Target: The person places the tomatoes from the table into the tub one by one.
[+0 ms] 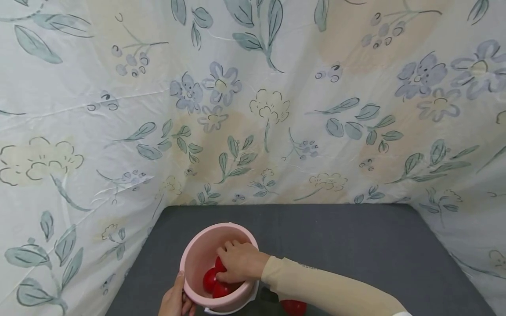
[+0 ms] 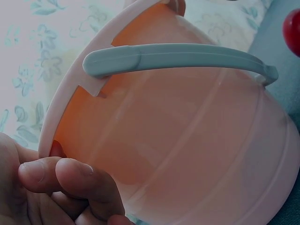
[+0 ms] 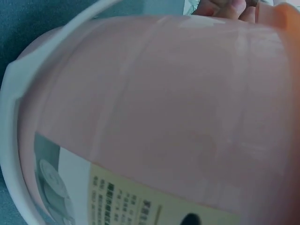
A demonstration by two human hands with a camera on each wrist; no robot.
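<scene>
The left hand (image 1: 174, 302) grips the smooth round pink plastic bucket's (image 1: 193, 259) rim; the right hand (image 1: 239, 262) curls around glossy red balls (image 1: 210, 280) inside; the label (image 3: 140, 201) is unreadable.

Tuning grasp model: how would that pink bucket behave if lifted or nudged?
The pink bucket looks like thin, stiff plastic, probably light. The red balls inside could roll and shift its weight. The left hand holds its rim, and it looks tilted, so it may tip if released.

A smooth pink plastic bucket (image 1: 197, 259) holds glossy red balls (image 1: 209, 280) on matt grey cloth (image 1: 356, 250).
</scene>
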